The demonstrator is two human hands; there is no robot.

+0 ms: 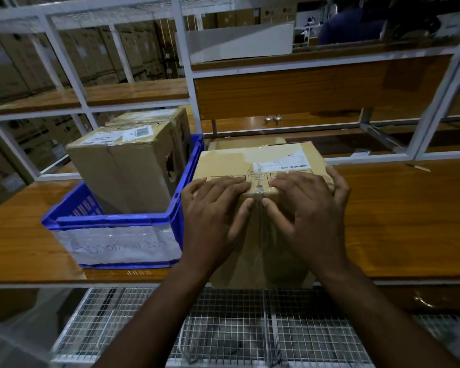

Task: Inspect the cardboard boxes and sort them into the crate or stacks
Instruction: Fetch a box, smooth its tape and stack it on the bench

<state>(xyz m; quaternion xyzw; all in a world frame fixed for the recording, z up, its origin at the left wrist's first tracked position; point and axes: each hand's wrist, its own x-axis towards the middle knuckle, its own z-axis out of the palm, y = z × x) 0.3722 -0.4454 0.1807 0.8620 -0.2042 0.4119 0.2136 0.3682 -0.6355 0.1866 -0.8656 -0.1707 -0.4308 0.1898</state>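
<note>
A taped cardboard box (252, 160) with a white shipping label stands on the wooden table, right in front of me. My left hand (213, 211) lies over its near top edge, fingers on top and thumb down the front face. My right hand (311, 208) mirrors it on the right side of the tape seam, fingers spread and bent over the top edge. To the left stands a blue crate (117, 221) with a handwritten paper label. A torn cardboard box (128, 166) sits upright inside it, with a second box (168, 116) behind it.
The wooden table (398, 221) runs left and right at waist height. White metal shelving (191, 73) with wooden shelves rises behind. A wire mesh rack (223, 328) lies below the table's front edge. A person in dark clothes (351, 25) is at the far back right.
</note>
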